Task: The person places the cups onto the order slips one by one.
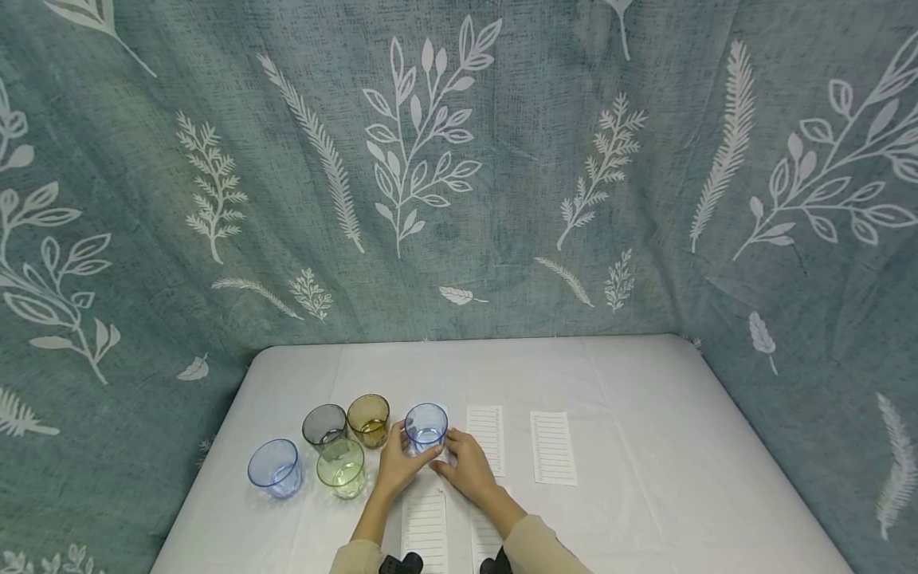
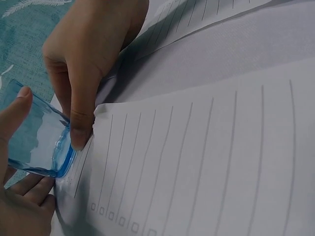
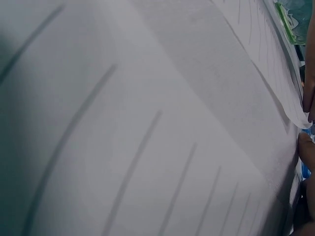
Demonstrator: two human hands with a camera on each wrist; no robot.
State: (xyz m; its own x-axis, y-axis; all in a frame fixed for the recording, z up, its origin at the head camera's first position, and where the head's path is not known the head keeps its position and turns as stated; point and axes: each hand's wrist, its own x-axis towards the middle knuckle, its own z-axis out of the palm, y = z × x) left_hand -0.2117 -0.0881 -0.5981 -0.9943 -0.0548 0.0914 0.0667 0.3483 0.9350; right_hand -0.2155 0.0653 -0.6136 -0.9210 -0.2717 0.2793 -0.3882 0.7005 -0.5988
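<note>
A blue drinking glass point(image 1: 426, 421) stands upright between the two hands near the middle of the table. My left hand point(image 1: 398, 464) grips its left side, thumb across the front. From the right, my right hand point(image 1: 469, 467) holds the glass low, with its thumb point(image 2: 80, 135) down at the base in the left wrist view. A ruled paper sheet lies mostly hidden under or behind this glass. Close in front lies another lined sheet point(image 1: 425, 530), which fills much of the left wrist view.
Left of the hands stand a grey glass point(image 1: 325, 424), an amber glass point(image 1: 369, 416), a green glass point(image 1: 341, 472) and a second blue glass point(image 1: 276, 470). More lined sheets point(image 1: 554, 448) lie on the white table point(image 1: 645, 478). A leaf-patterned curtain point(image 1: 430, 287) hangs behind.
</note>
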